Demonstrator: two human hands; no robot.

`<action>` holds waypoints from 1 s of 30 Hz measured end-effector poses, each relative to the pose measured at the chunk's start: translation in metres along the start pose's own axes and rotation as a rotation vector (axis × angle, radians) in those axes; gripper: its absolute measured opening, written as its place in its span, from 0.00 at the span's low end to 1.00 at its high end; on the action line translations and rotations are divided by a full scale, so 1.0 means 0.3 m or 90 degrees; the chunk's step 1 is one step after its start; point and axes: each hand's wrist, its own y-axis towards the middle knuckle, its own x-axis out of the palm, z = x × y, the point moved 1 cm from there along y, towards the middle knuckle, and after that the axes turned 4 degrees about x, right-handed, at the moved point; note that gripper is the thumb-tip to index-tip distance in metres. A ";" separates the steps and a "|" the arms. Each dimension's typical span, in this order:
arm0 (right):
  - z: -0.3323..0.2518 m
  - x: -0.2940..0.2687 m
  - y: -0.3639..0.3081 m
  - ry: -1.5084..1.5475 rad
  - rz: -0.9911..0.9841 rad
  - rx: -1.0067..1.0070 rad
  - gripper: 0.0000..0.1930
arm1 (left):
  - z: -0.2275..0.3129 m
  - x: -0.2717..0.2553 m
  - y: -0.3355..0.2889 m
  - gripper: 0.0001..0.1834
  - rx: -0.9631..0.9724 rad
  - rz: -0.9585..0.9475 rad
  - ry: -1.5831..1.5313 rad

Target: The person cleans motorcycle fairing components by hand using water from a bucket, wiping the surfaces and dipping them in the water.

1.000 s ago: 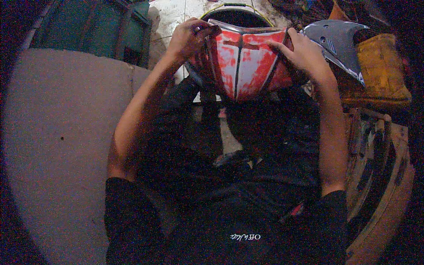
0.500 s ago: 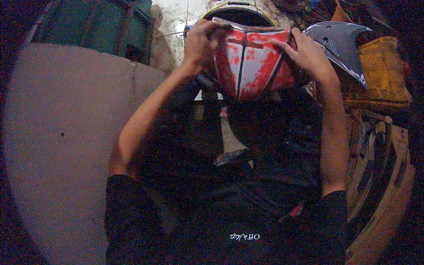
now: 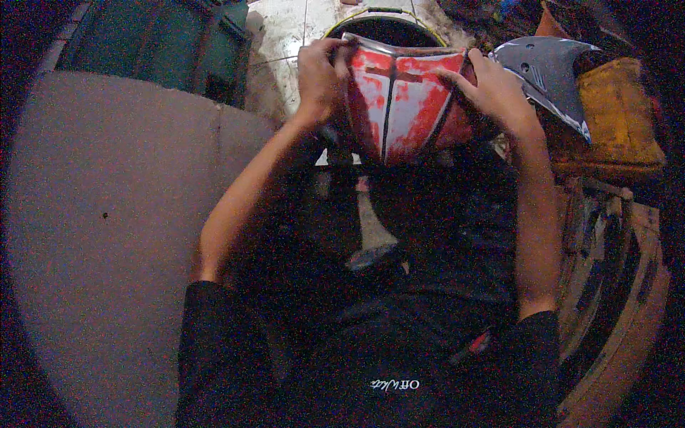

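A: What takes up the most room around you?
B: The grey slab (image 3: 128,285) along your left, then your own black shirt (image 3: 307,378), filling the lower middle.

A: And what comes after those?
B: On your right stands a brown frame (image 3: 640,314) with dark curved gaps. At the upper left you have a green cabinet (image 3: 153,43), beyond the far edge of the slab.

A: Where is the piece you're working with?
B: The red and white panel (image 3: 414,100) is straight ahead of you, above your knees, its narrow end toward you. Red shows in worn patches over the white, and a dark line runs down its middle. You can't tell whether anything props it from below.

A: What lies near it?
B: To its right, a grey shell (image 3: 546,68) with pale edging is beside a stained yellow block (image 3: 619,107). Just past the panel's upper rim you see a dark bucket (image 3: 385,31), partly hidden.

A: How are your hands?
B: Your left hand (image 3: 320,82) is curled round the panel's upper left edge. Your right hand (image 3: 496,89) clasps the upper right corner, thumb flat on the front face.

A: Anything smaller?
B: White lettering (image 3: 394,384) on your shirt, and a tiny dark spot (image 3: 105,215) on the slab.
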 end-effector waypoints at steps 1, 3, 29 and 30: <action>0.004 0.008 -0.006 -0.011 0.013 0.002 0.32 | 0.031 0.011 -0.014 0.07 0.095 0.018 -0.026; 0.022 0.016 -0.007 -0.026 0.025 0.007 0.31 | 0.073 0.023 -0.019 0.07 0.174 -0.008 -0.087; 0.124 0.067 0.012 -0.043 0.013 0.014 0.34 | 0.116 0.174 -0.079 0.07 0.157 0.045 0.056; 0.111 0.066 0.019 -0.040 0.014 0.010 0.34 | 0.081 0.153 -0.048 0.08 0.060 0.065 0.063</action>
